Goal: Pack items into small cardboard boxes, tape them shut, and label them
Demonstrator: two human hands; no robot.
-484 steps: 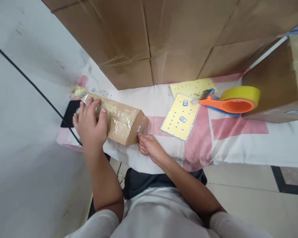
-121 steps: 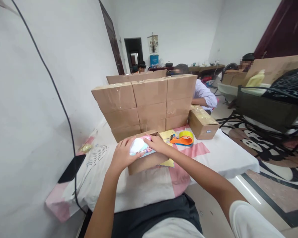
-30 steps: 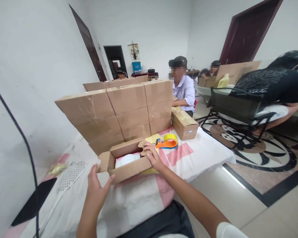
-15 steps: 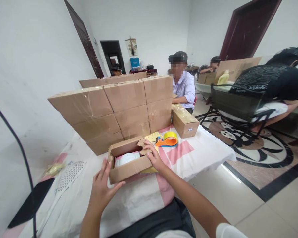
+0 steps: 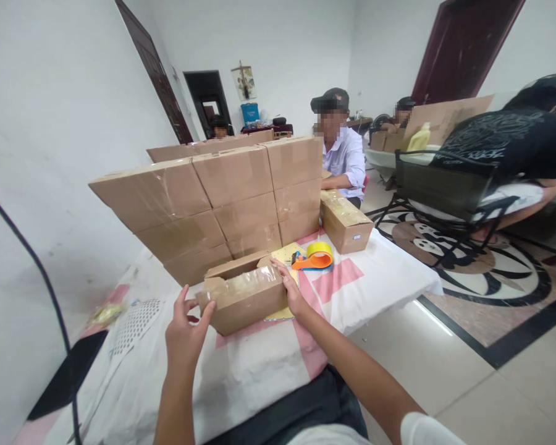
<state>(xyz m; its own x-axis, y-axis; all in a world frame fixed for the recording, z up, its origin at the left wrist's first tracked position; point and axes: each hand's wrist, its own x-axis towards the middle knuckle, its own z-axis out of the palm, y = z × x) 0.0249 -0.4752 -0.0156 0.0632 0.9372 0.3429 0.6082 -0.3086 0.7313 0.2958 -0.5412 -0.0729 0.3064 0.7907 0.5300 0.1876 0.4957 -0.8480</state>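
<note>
A small open cardboard box [image 5: 248, 306] stands on the table in front of me. Clear tape [image 5: 254, 281] runs along its near long flap, which is folded partway over the opening. What lies inside is now hidden by that flap. At the box's left end, my left hand [image 5: 189, 315] pinches the corner and tape edge between thumb and fingers. My right hand [image 5: 291, 290] grips the right end, fingertips on the upper corner. Just right of that hand lies an orange tape dispenser [image 5: 306, 262] with a yellow roll [image 5: 319, 250].
Stacked cardboard boxes [image 5: 243, 213] form a wall behind the open box. Another taped box [image 5: 347, 228] sits at the table's right edge. A yellow patterned sheet [image 5: 285, 253] lies by the dispenser. Across the table sits a person [image 5: 343, 151]; others work farther back and right.
The near flap has come up and over the opening, covering the white item inside. My left hand went from spread fingers to pinching the left end; my right hand shifted to the right end.
</note>
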